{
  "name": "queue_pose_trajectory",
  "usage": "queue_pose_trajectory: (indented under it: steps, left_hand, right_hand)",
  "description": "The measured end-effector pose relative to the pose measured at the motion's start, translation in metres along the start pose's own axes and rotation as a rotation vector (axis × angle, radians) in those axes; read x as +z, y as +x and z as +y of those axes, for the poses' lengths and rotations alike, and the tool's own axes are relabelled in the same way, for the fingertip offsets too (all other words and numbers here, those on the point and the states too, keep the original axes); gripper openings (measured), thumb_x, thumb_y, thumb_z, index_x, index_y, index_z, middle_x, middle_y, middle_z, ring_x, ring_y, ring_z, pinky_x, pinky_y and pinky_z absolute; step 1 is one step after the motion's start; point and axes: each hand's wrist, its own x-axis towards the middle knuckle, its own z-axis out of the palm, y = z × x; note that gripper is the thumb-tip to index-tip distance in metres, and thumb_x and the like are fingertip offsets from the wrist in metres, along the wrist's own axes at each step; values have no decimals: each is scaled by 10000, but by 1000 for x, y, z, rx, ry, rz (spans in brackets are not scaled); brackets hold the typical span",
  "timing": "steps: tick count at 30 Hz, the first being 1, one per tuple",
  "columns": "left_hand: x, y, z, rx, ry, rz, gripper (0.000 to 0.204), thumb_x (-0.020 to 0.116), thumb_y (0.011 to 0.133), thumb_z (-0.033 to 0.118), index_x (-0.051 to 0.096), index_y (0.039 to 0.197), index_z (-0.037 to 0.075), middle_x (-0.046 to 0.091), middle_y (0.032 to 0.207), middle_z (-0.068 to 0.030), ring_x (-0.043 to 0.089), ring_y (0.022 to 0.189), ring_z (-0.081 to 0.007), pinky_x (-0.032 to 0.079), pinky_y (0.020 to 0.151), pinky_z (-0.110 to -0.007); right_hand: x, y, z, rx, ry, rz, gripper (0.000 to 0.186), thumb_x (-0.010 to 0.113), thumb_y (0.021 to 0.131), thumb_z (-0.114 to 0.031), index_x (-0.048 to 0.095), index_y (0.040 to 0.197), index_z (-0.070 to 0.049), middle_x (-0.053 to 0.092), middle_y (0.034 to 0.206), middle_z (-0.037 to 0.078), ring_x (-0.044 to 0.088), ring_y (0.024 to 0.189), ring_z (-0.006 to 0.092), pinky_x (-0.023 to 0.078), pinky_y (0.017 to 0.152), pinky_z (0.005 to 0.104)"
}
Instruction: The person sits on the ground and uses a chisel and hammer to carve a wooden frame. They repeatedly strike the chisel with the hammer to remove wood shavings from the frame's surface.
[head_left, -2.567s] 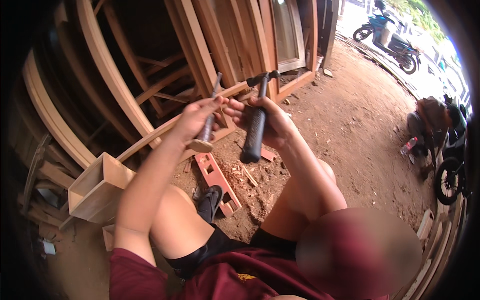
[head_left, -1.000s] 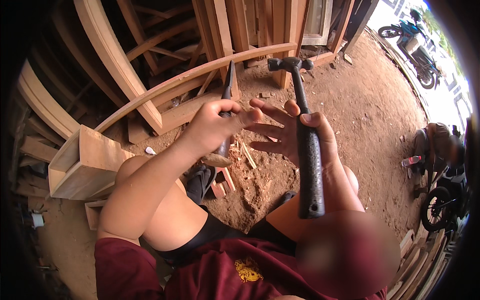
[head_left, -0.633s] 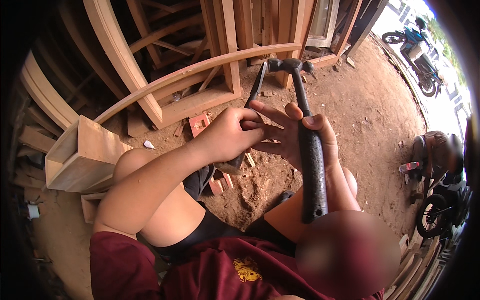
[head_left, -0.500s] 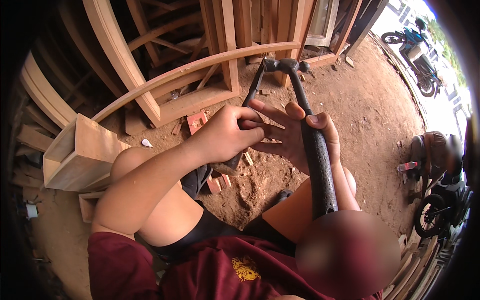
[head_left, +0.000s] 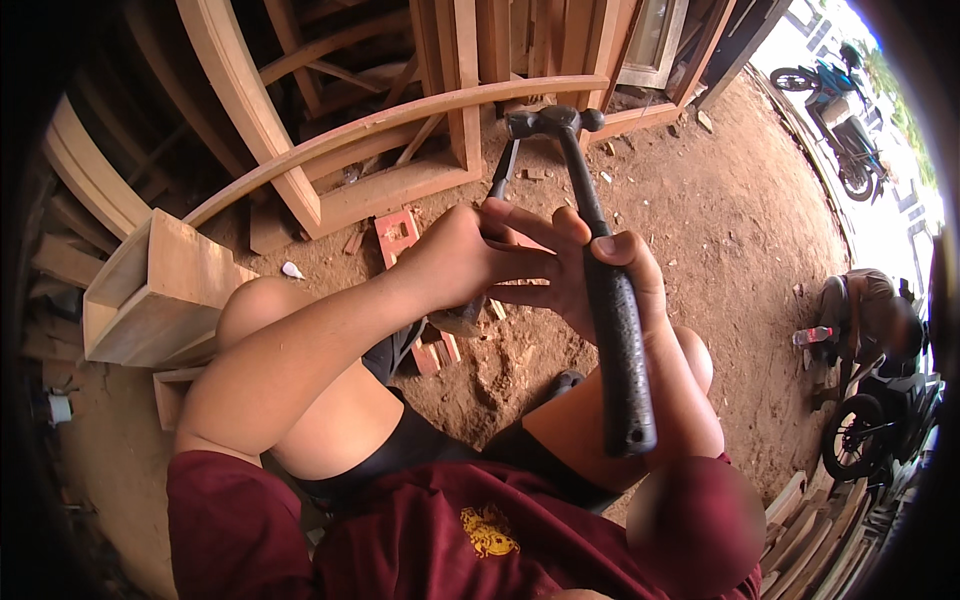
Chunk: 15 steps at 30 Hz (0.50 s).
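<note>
In my right hand (head_left: pixel 580 270) is a ball-peen hammer (head_left: pixel 622 350) with a black grip, pinched between thumb and fingers. Its dark head points away from me and the butt of its handle toward me. The other fingers of that hand stretch left, touching my left hand (head_left: pixel 455 255). Closed around a chisel (head_left: pixel 504 172), my left hand hides the middle of the tool. The narrow metal blade sticks out beyond the fingers, just below the hammer head, and the worn handle end shows beneath the hand.
A curved wooden rail (head_left: pixel 400 118) and upright frames (head_left: pixel 465 100) stand ahead. On the dirt floor lies a red slotted wood piece (head_left: pixel 398 235). A box-like wooden piece (head_left: pixel 150 290) is at left. At right, a person (head_left: pixel 880 320) crouches near a motorcycle (head_left: pixel 860 435); another motorcycle (head_left: pixel 835 110) stands farther off.
The hammer has shifted slightly left, and its butt has swung clear of the blurred patch. My hands have drawn closer together, both grips kept.
</note>
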Motion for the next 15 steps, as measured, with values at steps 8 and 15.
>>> queue_pose_trajectory:
  steps: [8, 15]
  left_hand:
    - [-12, -6, 6, 112, -98, -120, 222, 672, 894, 173, 670, 996, -25, 649, 791, -24, 585, 678, -72, 482, 580, -237]
    - [-21, -8, 5, 77, -128, -195, 237, 618, 931, 166, 660, 1094, 0, 653, 818, -15, 587, 669, -65, 487, 596, -222]
  right_hand:
    - [7, -6, -18, -16, 30, -61, 231, 622, 759, -407, 584, 840, -194, 344, 1482, 267, 390, 1303, 518, 390, 1017, 628]
    - [6, -9, -23, -36, 18, -62, 230, 633, 769, -411, 576, 839, -200, 313, 1491, 282, 410, 1277, 526, 377, 1018, 650]
